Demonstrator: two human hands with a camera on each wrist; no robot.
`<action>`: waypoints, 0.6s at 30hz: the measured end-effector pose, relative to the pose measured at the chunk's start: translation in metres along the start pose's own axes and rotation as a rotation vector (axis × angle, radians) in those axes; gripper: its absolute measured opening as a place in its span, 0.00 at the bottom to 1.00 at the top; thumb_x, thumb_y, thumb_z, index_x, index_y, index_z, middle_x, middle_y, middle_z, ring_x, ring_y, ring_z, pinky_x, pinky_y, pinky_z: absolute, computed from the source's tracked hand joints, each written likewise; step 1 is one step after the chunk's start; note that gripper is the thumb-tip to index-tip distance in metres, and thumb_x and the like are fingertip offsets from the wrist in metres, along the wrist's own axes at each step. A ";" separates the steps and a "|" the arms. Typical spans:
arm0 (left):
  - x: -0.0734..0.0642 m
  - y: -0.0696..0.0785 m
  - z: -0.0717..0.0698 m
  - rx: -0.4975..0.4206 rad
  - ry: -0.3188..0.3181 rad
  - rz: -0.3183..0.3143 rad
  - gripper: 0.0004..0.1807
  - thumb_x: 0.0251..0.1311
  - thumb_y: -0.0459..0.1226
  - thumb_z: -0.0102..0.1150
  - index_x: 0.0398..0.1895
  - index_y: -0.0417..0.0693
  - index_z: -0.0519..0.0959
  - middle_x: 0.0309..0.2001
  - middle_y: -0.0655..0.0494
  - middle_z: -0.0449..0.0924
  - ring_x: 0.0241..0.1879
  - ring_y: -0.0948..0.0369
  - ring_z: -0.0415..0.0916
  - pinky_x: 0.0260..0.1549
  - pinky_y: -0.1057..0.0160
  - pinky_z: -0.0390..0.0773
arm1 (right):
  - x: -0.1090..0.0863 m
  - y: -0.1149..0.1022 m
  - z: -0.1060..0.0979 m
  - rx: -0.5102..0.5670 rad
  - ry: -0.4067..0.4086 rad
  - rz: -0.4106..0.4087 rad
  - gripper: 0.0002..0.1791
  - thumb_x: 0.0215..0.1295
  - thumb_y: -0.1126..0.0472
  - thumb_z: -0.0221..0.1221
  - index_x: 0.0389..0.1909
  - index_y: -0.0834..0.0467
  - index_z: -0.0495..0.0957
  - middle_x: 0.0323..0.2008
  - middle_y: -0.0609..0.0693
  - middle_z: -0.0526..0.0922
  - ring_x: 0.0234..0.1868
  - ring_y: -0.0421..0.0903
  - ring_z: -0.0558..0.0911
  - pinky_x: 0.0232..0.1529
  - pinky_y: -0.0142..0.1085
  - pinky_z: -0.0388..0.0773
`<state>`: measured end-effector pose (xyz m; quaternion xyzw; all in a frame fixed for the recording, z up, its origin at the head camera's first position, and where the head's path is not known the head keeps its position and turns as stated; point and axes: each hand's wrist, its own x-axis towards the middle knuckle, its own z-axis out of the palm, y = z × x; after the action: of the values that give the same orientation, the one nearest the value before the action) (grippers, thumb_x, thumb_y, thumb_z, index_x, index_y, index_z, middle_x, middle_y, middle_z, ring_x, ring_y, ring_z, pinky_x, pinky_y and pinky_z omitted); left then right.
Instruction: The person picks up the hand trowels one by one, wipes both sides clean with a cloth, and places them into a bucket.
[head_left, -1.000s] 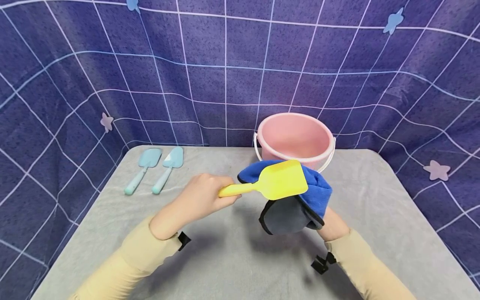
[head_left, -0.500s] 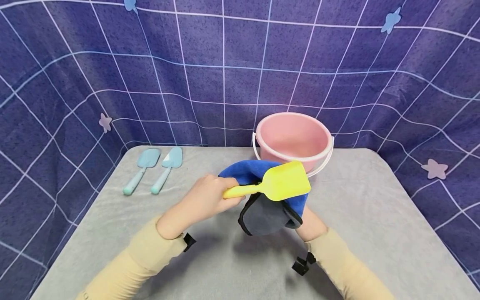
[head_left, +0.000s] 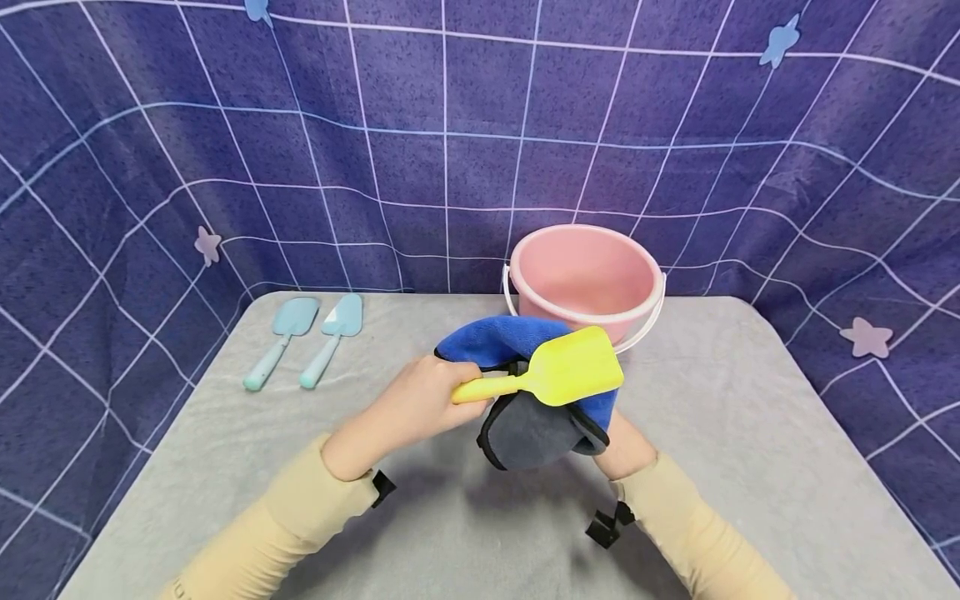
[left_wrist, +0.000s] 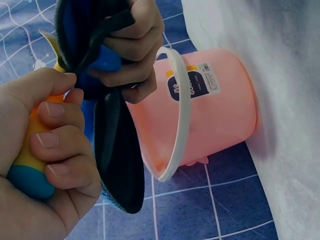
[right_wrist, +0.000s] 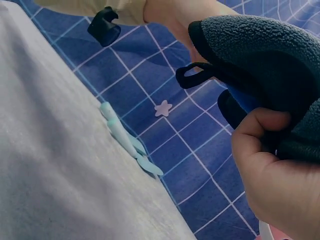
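Observation:
My left hand [head_left: 429,400] grips the yellow handle of a toy shovel [head_left: 576,367], its flat blade pointing right. In the left wrist view, the handle end [left_wrist: 31,181] is teal and the fingers curl round it. A blue and grey cloth [head_left: 528,433] with black edging hangs bunched from my right hand [head_left: 624,446], behind and below the shovel blade. The right wrist view shows the thumb and fingers pinching the folded cloth [right_wrist: 270,45], which has a small black loop. Most of the right hand's fingers are hidden by the cloth in the head view.
A pink bucket [head_left: 585,271] with a white handle stands at the back of the grey-covered table [head_left: 750,400], just beyond the cloth. Two light blue shovels [head_left: 270,358] [head_left: 321,360] lie side by side at the back left. A blue gridded curtain [head_left: 480,150] surrounds the table's back and sides.
My right hand has moved left with the cloth, bringing it close behind the shovel and my left hand. The left hand has shifted slightly right with the shovel.

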<state>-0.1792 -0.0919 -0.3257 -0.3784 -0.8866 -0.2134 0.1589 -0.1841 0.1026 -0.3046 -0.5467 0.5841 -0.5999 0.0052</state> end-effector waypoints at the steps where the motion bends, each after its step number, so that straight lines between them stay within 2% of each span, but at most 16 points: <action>1: 0.000 0.000 0.000 -0.007 -0.008 -0.007 0.13 0.48 0.42 0.65 0.16 0.54 0.70 0.14 0.68 0.58 0.14 0.67 0.58 0.16 0.70 0.60 | -0.001 0.000 -0.001 -0.009 0.001 0.001 0.32 0.61 0.51 0.58 0.61 0.66 0.67 0.58 0.63 0.74 0.56 0.64 0.74 0.57 0.54 0.67; 6: 0.001 0.001 0.002 -0.024 -0.038 -0.047 0.12 0.45 0.40 0.64 0.15 0.55 0.68 0.14 0.69 0.56 0.15 0.67 0.57 0.15 0.69 0.59 | -0.003 0.001 -0.004 -0.080 0.022 0.003 0.33 0.59 0.50 0.59 0.61 0.66 0.67 0.57 0.62 0.74 0.55 0.61 0.75 0.56 0.51 0.69; 11: 0.000 -0.001 0.005 -0.022 -0.045 -0.057 0.13 0.43 0.37 0.62 0.13 0.55 0.67 0.13 0.69 0.55 0.15 0.68 0.56 0.15 0.70 0.58 | -0.004 -0.006 -0.007 -0.009 0.043 0.020 0.35 0.60 0.47 0.56 0.60 0.69 0.67 0.56 0.66 0.74 0.55 0.64 0.75 0.56 0.53 0.69; 15: -0.001 0.000 0.006 -0.026 -0.050 -0.071 0.13 0.43 0.38 0.63 0.13 0.55 0.67 0.13 0.69 0.55 0.14 0.68 0.56 0.15 0.70 0.57 | -0.005 -0.009 -0.007 -0.017 0.045 0.033 0.38 0.56 0.46 0.61 0.61 0.68 0.67 0.57 0.65 0.73 0.55 0.64 0.75 0.56 0.53 0.69; 18: -0.002 0.000 0.006 -0.017 -0.053 -0.073 0.14 0.43 0.38 0.63 0.12 0.55 0.66 0.13 0.69 0.54 0.14 0.68 0.55 0.14 0.69 0.56 | -0.008 -0.005 -0.009 -0.035 0.046 0.039 0.34 0.60 0.49 0.57 0.61 0.68 0.67 0.58 0.65 0.73 0.55 0.62 0.76 0.56 0.52 0.70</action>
<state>-0.1786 -0.0902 -0.3322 -0.3528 -0.9018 -0.2164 0.1242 -0.1838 0.1153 -0.3037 -0.5213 0.6051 -0.6017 -0.0059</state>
